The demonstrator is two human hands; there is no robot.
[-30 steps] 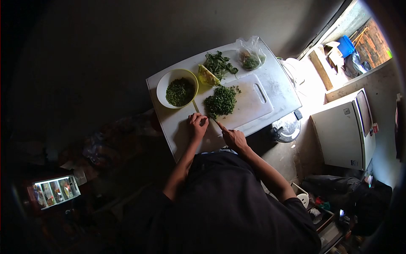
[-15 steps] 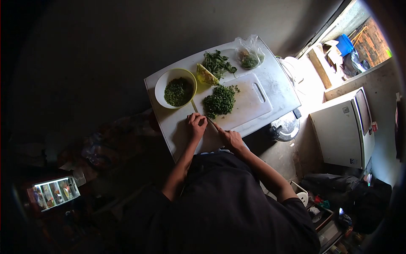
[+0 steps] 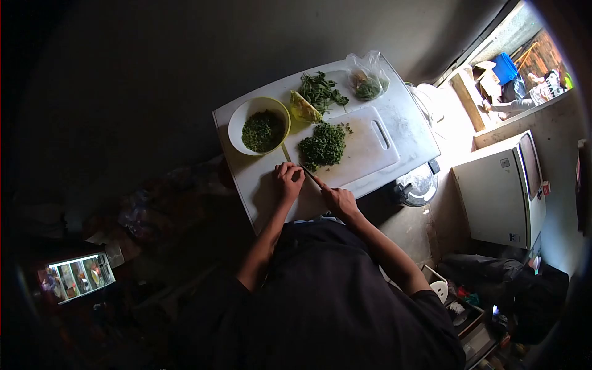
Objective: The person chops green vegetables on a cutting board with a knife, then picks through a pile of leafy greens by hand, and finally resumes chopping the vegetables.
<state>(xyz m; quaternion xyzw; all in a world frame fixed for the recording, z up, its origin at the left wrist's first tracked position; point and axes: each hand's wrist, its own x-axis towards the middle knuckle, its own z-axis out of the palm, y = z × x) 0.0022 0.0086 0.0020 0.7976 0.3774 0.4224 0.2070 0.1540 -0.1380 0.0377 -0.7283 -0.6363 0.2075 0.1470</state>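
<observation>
My right hand grips a knife, its blade pointing up and left at the near left corner of the white cutting board. Close to the knife tip is my left hand, its fingers curled together; whatever they hold, if anything, is hidden. Finely chopped green leaves lie heaped on the board's left half. Beyond my left hand stands a pale yellow-green bowl partly filled with chopped greens. Whole leafy stems lie behind the board, beside a yellow wedge-shaped packet.
A clear plastic bag with greens sits at the far right of the white table. Under its right edge is a lidded round appliance. A small fridge stands right. A person is visible through the doorway. A lit screen glows lower left.
A person has come into view in the doorway. The view has shifted slightly; both my hands and the knife stay at about the same place by the board's corner.
</observation>
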